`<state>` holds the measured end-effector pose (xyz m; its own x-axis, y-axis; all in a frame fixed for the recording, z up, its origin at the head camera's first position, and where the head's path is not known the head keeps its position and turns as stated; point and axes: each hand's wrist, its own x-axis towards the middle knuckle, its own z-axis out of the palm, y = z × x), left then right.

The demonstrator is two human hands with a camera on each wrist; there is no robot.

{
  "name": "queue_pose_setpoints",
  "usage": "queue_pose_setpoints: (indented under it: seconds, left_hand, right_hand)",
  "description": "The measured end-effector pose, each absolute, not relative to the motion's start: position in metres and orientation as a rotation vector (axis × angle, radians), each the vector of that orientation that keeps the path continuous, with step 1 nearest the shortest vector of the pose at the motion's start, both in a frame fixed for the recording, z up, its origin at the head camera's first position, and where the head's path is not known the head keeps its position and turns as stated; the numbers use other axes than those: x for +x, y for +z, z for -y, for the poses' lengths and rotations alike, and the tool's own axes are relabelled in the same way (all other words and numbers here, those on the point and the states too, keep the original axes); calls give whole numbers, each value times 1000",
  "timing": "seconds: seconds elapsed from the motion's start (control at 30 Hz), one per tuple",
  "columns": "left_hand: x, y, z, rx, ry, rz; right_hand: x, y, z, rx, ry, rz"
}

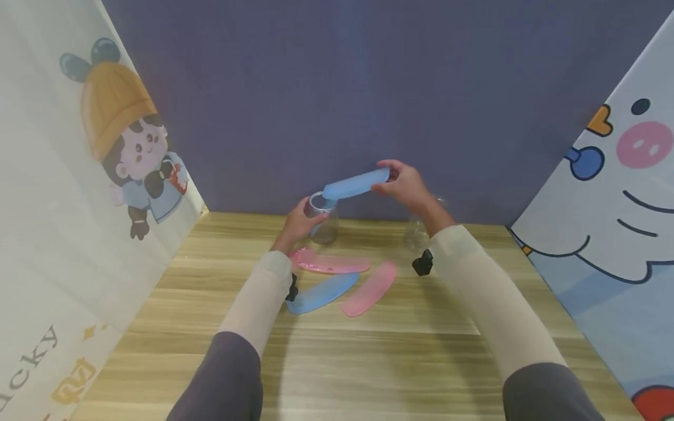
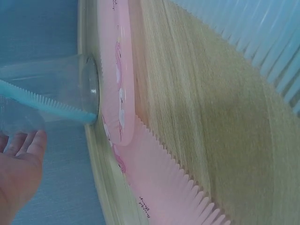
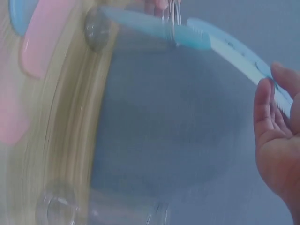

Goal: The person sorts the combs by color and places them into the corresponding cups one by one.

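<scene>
My left hand (image 1: 301,225) grips a clear glass jar (image 1: 325,234) near its rim, thumb in front. Inside the jar leans a blue comb (image 2: 51,107), its lower end at the jar's bottom. With thumb and fingers, my right hand (image 1: 402,186) pinches one end of another blue comb (image 1: 355,185), whose far end is over the jar's mouth. In the right wrist view, this held comb (image 3: 239,58) slants down toward the comb in the jar. Whether the two combs touch, I cannot tell.
On the wooden table (image 1: 421,362) lie two pink combs (image 1: 370,289) and a blue comb (image 1: 323,293), in front of the jar. A second clear glass jar (image 1: 418,235) stands behind my right wrist. A dark wall (image 1: 337,88) rises at the back, with printed panels on either side.
</scene>
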<state>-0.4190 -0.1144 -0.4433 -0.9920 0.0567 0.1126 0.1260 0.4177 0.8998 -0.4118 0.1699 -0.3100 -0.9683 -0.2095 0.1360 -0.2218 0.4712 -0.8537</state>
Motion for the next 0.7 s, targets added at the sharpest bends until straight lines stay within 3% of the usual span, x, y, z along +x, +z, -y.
queue_pose_setpoints:
  seconds: [0.7]
  left_hand:
    - [-430, -448, 117, -168, -1577, 2633]
  right_hand:
    - [-427, -307, -129, 364, 1750, 2470]
